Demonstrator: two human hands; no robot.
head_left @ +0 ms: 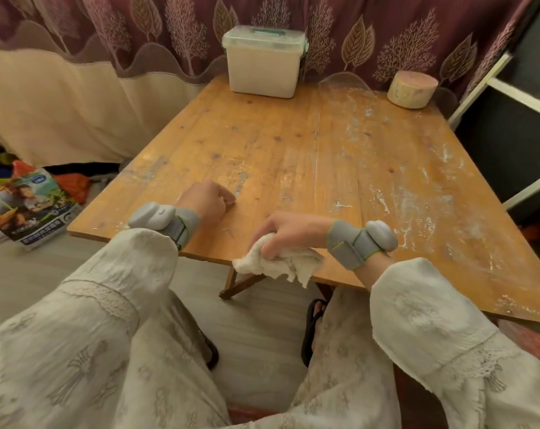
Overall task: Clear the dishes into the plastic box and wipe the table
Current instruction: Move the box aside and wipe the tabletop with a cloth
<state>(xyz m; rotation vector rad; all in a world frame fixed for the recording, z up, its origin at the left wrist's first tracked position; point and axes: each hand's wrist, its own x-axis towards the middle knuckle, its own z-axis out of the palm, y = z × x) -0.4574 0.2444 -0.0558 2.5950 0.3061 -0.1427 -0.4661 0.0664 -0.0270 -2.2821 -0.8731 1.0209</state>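
Left hand (207, 201) resting on the table (262, 144), fingers curled, holding nothing; right hand (285, 232) gripping the white cloth (278, 263) at the near edge. Plastic box (264, 61) sitting lidded at the far edge, no dishes showing. Clearing is seemingly finishing; whitish streaks are remaining rightward, so wiping is continuing

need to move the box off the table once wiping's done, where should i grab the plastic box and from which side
Take the plastic box by the green handle set into its lid, coming down from above. It stands upright and closed at the far edge of the table, close against the curtain, so its back is hard to reach. If it feels heavy, clasp both hands on its left and right walls instead.
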